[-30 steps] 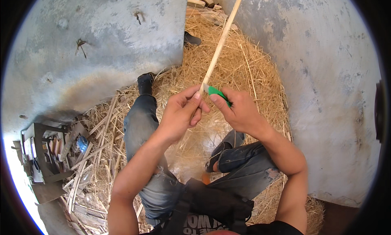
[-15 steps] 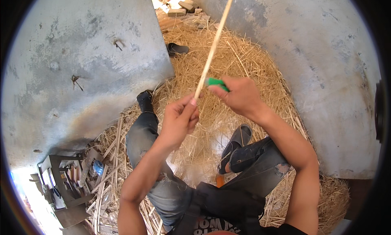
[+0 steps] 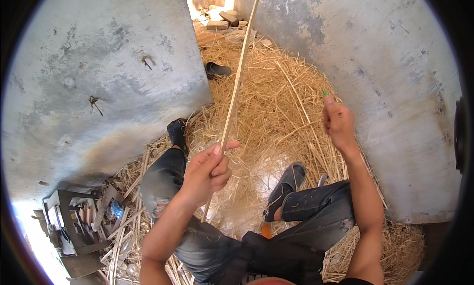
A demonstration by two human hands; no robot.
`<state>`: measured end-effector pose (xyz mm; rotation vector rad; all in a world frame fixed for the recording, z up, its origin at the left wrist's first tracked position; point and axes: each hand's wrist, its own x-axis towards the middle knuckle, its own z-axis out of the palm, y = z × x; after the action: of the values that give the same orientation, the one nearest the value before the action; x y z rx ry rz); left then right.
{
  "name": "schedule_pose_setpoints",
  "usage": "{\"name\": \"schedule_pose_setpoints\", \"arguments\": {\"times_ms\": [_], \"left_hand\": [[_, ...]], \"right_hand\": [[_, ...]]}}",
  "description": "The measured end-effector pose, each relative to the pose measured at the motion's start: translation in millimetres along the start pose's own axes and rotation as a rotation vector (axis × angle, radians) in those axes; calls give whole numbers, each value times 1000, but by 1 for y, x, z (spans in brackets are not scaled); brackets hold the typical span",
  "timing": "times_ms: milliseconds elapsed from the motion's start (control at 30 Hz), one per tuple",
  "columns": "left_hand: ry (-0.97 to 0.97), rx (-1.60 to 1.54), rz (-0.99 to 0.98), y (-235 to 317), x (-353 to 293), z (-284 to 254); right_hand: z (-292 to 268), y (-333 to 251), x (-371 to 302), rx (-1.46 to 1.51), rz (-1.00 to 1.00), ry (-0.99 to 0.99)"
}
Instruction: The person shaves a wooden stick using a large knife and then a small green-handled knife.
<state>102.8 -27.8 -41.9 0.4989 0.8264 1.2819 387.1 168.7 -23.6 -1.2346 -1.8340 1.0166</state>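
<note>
A long, thin, pale wooden strip [image 3: 237, 82] slants from the far top edge down past my left knee, with a notched, uneven stretch along its upper part. My left hand [image 3: 207, 170] is closed around its lower part, thumb on top and index finger stretched out to the right. To the right, apart from the strip, my right hand [image 3: 339, 124] is closed in a fist. A small green end of a tool [image 3: 325, 94] pokes out above its thumb; the fist hides the rest.
Straw-like shavings [image 3: 276, 97] cover the floor between two grey walls [image 3: 123, 48]. A loose dark slipper [image 3: 218, 70] and bricks [image 3: 217, 25] lie farther off. At the left stands an open dark box [image 3: 74, 235] near blue plastic [image 3: 117, 208] and strips. My legs are spread below.
My right hand has moved away from the strip, out to the right, with the green tool. My left hand has come lower and nearer, and the strip now extends below it.
</note>
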Motion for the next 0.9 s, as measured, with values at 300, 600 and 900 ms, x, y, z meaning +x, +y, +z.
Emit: {"name": "schedule_pose_setpoints", "arguments": {"times_ms": [300,600,900], "left_hand": [[-33,160,6,-29,19,18],[-138,412,-3,-33,8,12],[173,672,230,-39,7,4]], "right_hand": [[106,-43,-6,214,-139,-373],[68,-45,25,454,109,-251],[75,-47,-25,-261,-201,-391]]}}
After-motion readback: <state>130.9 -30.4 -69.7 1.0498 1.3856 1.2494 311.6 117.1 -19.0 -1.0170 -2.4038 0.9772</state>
